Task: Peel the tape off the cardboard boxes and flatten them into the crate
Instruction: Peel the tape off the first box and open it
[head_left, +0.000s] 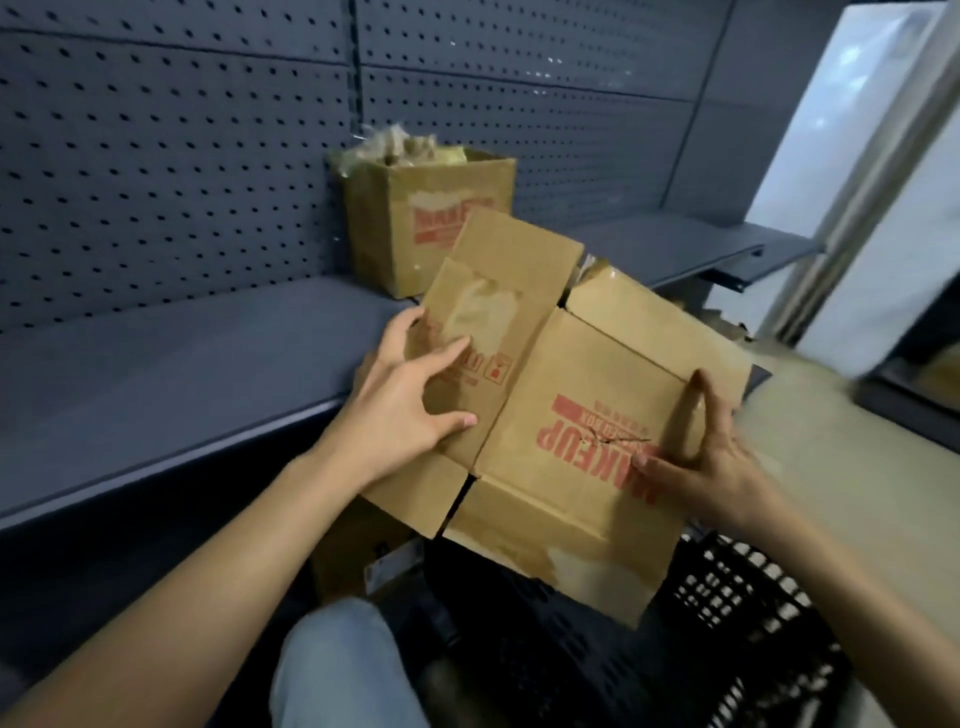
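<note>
— What was in hand?

— A flattened cardboard box (550, 410), red print facing up, was held just above the black crate (737, 618). I'd judge it was about to go in.

— How was it held?

— The left hand (400, 415) lay spread on the left panel, its grip apart and pressing the fold down. The right hand (711, 462) had its grip clamped on the right edge, thumb on top, likely steadying the sheet.

— Anything left?

— A second box (415, 223) stood upright on the grey shelf (182, 374) against the pegboard (156, 156), stuffed with crumpled tape or paper. It appeared not yet flattened.
</note>
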